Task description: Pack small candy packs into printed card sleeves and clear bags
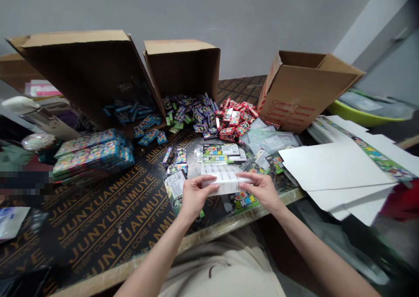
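Between my two hands is a white sticker sheet with rows of small printed oval labels, held over the table near its front edge. My left hand pinches its left end between thumb and fingers. On the right end, my right hand grips it the same way. Just beyond the sheet lies a stack of printed card packs in clear film. A printed card rests left of my left hand, and another colourful card is partly hidden beneath my right hand. Several small candy boxes sit nearby.
Open cartons stand along the back, with blue, purple and red small boxes spilling in front. Wrapped bundles are stacked at left. White cardboard sheets overhang the right front edge, near a carton and a yellow-green basin.
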The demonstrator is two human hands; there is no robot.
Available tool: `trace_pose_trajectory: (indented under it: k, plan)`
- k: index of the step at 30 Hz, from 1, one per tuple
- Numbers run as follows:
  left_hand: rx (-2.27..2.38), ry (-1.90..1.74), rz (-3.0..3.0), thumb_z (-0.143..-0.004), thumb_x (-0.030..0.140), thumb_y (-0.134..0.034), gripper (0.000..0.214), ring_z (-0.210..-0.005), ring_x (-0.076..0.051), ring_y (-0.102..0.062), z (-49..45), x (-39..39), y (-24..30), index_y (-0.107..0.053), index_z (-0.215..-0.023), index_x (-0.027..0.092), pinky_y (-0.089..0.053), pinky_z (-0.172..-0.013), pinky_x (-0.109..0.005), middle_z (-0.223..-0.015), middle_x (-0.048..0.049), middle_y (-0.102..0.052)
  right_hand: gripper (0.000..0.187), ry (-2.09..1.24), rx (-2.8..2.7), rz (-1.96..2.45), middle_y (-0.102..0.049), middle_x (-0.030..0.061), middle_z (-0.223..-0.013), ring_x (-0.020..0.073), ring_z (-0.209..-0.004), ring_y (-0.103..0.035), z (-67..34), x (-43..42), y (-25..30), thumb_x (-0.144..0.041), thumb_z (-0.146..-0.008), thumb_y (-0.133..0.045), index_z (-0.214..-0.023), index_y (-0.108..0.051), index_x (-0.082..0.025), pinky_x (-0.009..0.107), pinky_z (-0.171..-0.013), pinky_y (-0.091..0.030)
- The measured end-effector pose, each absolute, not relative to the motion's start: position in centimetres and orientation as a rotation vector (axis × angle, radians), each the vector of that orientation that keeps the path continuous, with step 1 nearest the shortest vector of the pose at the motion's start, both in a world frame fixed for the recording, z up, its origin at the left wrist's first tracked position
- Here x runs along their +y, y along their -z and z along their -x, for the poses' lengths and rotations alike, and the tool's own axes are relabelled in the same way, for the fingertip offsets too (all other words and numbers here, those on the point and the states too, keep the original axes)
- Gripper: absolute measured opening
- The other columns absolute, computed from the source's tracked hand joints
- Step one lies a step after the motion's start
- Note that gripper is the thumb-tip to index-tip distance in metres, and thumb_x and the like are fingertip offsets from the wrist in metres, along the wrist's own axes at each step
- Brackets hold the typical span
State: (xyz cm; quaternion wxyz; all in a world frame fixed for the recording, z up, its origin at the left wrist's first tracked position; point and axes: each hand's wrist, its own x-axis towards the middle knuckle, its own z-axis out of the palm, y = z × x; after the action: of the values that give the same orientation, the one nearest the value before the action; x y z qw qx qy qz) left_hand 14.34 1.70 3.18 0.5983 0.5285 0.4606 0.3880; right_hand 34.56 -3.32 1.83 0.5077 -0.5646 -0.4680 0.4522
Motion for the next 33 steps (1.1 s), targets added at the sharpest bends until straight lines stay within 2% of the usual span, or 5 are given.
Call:
trace_pose_trajectory:
  k: [5, 9, 15, 21, 33]
  plan:
    - [1.237, -0.906, -1.544, -0.068, 0.037, -0.065, 0.023, -0.057, -0.014, -0.052, -13.8, 2.0, -3.5, -0.070, -0.073, 0.015, -0.039, -0.055, -0.024, -0.062, -0.0021, -0.063, 0.015, -0.747, -1.294, 1.540, -0.067, 0.0035, -0.076, 0.0202, -0.075, -0.059, -34.4, -3.7, -3.0, -0.032, -0.073, -0.064, -0.079, -0.069, -0.019, 0.035, -0.073, -0.046]
    - [1.240, -0.901, -1.731, -0.072, 0.038, -0.061, 0.025, -0.072, -0.016, -0.054, -13.2, 2.4, -4.5, -0.066, -0.060, 0.017, -0.039, -0.064, -0.024, -0.075, -0.0035, -0.061, 0.018, -0.433, -1.544, 1.620, -0.061, 0.0044, -0.080, 0.0217, -0.085, -0.052, -34.6, -4.1, -4.4, -0.035, -0.078, -0.059, -0.070, -0.065, -0.020, 0.036, -0.080, -0.039]
    - [1.029, -0.629, -1.407, -0.056, 0.033, -0.073, 0.023, -0.056, -0.012, -0.050, -13.2, 2.4, -4.6, -0.063, -0.064, 0.013, -0.035, -0.051, -0.021, -0.062, -0.0006, -0.058, 0.029, -1.022, -1.476, 1.540, -0.052, -0.0015, -0.058, 0.0112, -0.054, -0.045, -34.6, -3.7, -4.8, -0.041, -0.081, -0.053, -0.066, -0.057, -0.016, 0.022, -0.048, -0.031]
    - [1.045, -0.617, -1.252, -0.056, 0.033, -0.073, 0.024, -0.051, -0.010, -0.046, -13.1, 2.1, -3.9, -0.064, -0.060, 0.011, -0.030, -0.046, -0.019, -0.056, -0.0006, -0.057, 0.028, -1.318, -1.310, 1.370, -0.060, -0.0002, -0.072, 0.0132, -0.063, -0.054, -34.7, -2.7, -3.8, -0.038, -0.064, -0.070, -0.079, -0.060, -0.016, 0.022, -0.055, -0.039]
    - [1.051, -0.585, -1.326, -0.057, 0.031, -0.072, 0.021, -0.049, -0.009, -0.045, -13.3, 2.0, -3.2, -0.064, -0.057, 0.012, -0.030, -0.048, -0.019, -0.053, 0.0007, -0.057, 0.019, -1.138, -1.557, 1.384, -0.067, 0.0029, -0.074, 0.0179, -0.073, -0.060, -33.3, -1.7, -2.9, -0.035, -0.072, -0.065, -0.075, -0.067, -0.017, 0.028, -0.070, -0.045]
